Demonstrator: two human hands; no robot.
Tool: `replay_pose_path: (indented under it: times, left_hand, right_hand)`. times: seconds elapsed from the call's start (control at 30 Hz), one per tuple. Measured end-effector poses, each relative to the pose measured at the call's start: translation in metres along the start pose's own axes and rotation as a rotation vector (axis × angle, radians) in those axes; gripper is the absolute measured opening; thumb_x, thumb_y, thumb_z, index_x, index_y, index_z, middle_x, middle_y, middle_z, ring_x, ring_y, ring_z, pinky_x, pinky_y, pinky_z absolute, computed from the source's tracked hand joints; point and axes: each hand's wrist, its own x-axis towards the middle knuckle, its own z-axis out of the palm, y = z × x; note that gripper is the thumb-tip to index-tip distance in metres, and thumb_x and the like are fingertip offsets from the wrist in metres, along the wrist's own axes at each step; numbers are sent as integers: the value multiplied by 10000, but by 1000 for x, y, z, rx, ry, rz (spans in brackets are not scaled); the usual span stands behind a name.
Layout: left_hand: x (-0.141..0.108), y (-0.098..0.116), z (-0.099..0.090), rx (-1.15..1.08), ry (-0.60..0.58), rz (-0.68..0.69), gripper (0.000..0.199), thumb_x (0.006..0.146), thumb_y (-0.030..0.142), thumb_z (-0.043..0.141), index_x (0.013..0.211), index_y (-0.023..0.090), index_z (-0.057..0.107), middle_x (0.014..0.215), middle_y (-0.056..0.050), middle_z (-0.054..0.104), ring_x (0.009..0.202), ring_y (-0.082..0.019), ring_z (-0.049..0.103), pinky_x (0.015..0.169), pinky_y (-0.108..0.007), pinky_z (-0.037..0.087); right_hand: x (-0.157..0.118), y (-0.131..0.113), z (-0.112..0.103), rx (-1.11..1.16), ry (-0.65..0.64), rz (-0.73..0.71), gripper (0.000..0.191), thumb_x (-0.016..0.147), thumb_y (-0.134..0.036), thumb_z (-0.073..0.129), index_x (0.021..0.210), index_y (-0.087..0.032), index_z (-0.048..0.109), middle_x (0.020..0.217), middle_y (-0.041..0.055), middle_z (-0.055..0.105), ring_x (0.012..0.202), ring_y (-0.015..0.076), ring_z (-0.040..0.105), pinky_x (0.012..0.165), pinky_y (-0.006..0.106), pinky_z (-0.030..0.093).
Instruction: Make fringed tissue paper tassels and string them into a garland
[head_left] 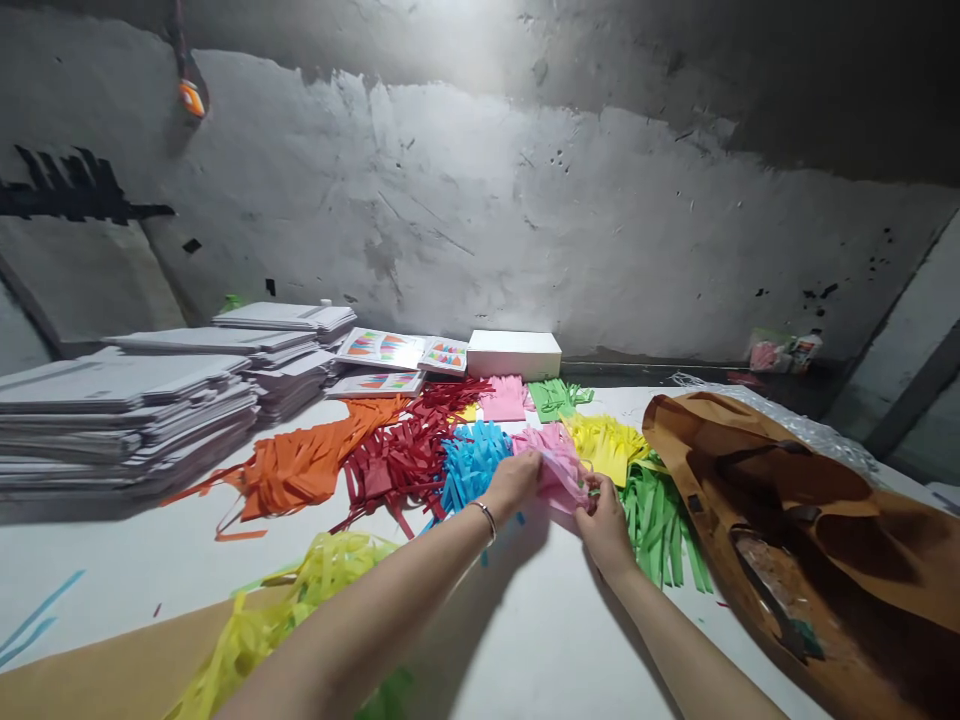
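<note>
Beyond yellow streamers (341, 560), pinches pink fringe (559, 482) in left grip (513, 480) and right grip (604, 525), fully closed; cannot read print on picture boxes (386, 346).

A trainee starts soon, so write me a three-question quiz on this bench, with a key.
1. What colour is the held fringe, pinched by the left hand and the right hand?
2. True or false: the bracelet is on the right wrist.
3. Fill in: the blue fringe lies between the held fringe and the ___ fringe.

Key: 1. Pink. 2. False; the bracelet is on the left. 3. Red.
</note>
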Motion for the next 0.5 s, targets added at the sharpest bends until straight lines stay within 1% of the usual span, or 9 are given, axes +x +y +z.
replay_pose_path:
  times: [0.07,0.13,0.23,0.3,0.4,0.43,0.5]
  left_hand:
    - [7,-5,-11,7,54,-95,278,964,335,595,1182,163,615,1172,-86,645,993,-212,652,859,-416,565]
    - [13,-10,-21,9,102,-174,285,964,337,596,1189,163,612,1174,-87,644,994,-213,653,856,-415,566]
    - [20,-13,-32,-2,162,-251,287,961,337,601,1185,157,612,1166,-87,647,990,-215,655,851,-415,568]
    - [22,-11,-33,-19,192,-271,287,961,337,602,1179,151,614,1155,-85,650,982,-213,657,846,-416,569]
    - [24,-3,-31,-53,231,-270,274,963,336,598,1163,150,620,1137,-81,656,961,-204,660,835,-406,572]
    - [25,1,-31,-65,245,-268,270,964,336,597,1158,150,622,1131,-79,658,952,-201,661,830,-401,574]
    - [31,9,-32,-87,281,-269,268,964,337,597,1154,149,623,1121,-78,660,938,-197,663,820,-395,576]
  right_hand:
    - [-3,1,-17,-34,39,20,265,859,-236,623,1109,-175,556,1078,59,605,769,145,600,735,329,529]
    - [-5,4,-40,-69,78,44,345,749,-183,588,1091,-189,545,1047,72,610,658,140,567,696,329,518]
    - [-11,10,-85,-119,151,90,453,629,-211,551,1082,-201,536,973,68,629,600,155,556,678,341,506]
    - [-20,11,-122,-143,197,122,488,611,-261,547,1096,-208,524,915,51,641,625,176,590,677,339,505]
    - [-44,6,-181,-156,247,162,520,617,-320,564,1125,-227,506,875,44,664,763,221,660,687,325,513]
    - [-55,5,-200,-132,258,174,529,616,-328,582,1130,-235,502,887,48,670,814,228,674,694,317,522]
    - [-80,4,-234,6,309,205,555,588,-333,637,1117,-249,492,896,51,661,829,229,684,690,307,548]
